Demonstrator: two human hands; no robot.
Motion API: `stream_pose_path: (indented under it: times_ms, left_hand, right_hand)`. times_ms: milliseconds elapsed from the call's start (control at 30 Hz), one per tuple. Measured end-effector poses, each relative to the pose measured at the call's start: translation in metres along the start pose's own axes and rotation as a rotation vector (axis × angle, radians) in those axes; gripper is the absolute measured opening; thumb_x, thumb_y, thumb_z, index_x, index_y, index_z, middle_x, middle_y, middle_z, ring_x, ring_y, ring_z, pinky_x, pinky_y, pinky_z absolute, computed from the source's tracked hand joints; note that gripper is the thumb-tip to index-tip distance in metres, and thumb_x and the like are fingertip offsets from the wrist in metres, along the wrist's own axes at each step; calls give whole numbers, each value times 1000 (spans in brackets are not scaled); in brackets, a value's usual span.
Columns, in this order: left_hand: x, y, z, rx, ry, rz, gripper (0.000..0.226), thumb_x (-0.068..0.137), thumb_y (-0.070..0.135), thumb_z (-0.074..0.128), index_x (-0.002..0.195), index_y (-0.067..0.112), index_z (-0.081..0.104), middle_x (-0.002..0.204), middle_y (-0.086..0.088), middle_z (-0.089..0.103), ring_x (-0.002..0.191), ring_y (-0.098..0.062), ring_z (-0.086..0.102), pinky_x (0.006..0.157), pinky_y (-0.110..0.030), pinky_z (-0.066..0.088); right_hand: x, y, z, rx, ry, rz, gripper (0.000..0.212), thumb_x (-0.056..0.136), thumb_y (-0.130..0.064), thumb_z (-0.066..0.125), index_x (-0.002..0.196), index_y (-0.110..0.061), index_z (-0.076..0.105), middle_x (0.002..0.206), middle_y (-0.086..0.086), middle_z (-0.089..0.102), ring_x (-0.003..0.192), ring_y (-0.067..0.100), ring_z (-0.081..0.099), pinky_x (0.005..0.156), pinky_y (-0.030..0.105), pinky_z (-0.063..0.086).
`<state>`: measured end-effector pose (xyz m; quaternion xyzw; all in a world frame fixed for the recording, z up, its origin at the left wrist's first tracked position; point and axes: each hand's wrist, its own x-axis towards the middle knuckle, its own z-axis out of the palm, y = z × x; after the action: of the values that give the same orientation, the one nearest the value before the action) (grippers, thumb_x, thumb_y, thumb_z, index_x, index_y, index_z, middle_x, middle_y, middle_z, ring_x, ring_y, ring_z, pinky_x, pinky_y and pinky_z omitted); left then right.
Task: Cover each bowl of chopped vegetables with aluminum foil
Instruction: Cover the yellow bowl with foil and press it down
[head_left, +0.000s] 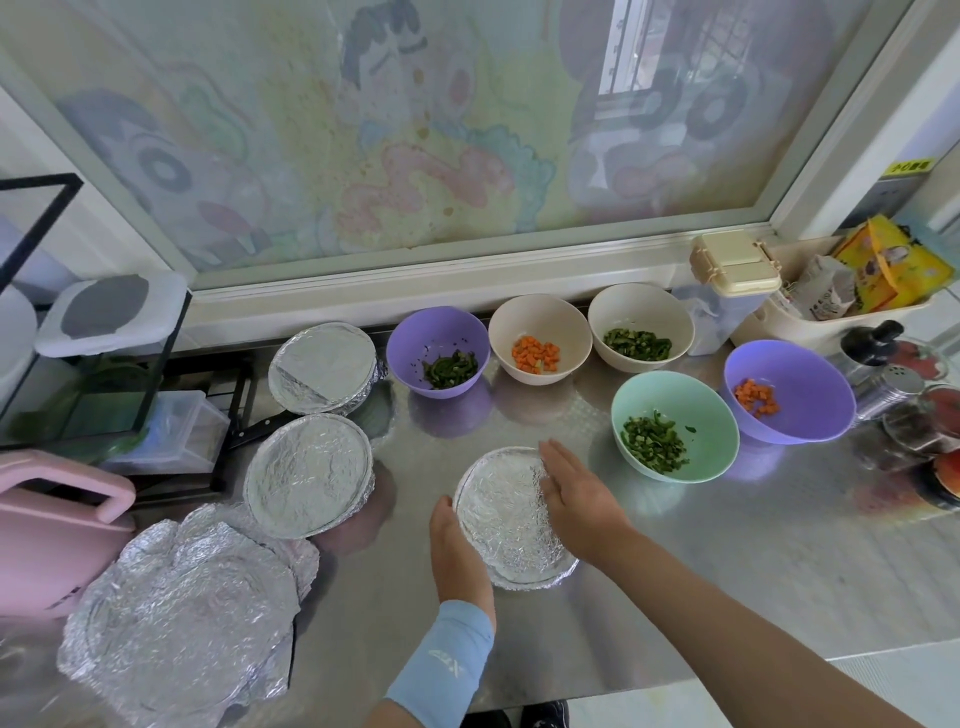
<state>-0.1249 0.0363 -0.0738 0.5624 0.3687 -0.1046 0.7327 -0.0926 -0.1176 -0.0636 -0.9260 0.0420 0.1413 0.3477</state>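
Foil-covered bowl (511, 519) between 2 hands.

Left hand (460, 551) and right hand (579, 501) — fingers (555, 461) straight

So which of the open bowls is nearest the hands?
The mint-green bowl of chopped greens, just beyond the right hand; the other four sit farther off.

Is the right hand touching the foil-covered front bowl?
Touching. In the head view the right hand lies flat on the foil-covered front bowl, with no gap visible.
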Motion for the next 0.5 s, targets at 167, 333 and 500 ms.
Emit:
stream_pose_path:
  times_ms: [167, 333, 500]
  left_hand:
    - [8, 19, 11, 53, -33, 70, 54, 90, 44, 41, 139, 20, 46, 145, -3, 49, 133, -26, 46, 116, -44, 32]
    - [27, 35, 4, 295, -53, 256, 48, 103, 26, 35, 151, 17, 34, 154, 3, 37, 142, -15, 33, 116, -28, 21]
    - [6, -3, -11, 741, -64, 643, 61, 97, 29, 46, 153, 16, 24, 159, 3, 22, 147, -10, 17, 116, -16, 9]
  right_hand:
    - [-8, 1, 8, 51, 55, 65, 58, 102, -24, 40, 155, -15, 19, 162, 1, 19, 146, 18, 22, 116, 25, 15]
    - [-20, -6, 15, -132, 136, 126, 71, 100, -37, 40, 156, -9, 5, 164, 7, 8, 150, 22, 8, 121, 34, 10]
    - [-30, -5, 24, -465, 68, -152, 86, 90, -64, 22, 155, -17, -10, 160, 4, -24, 147, 20, -26, 120, 51, -6]
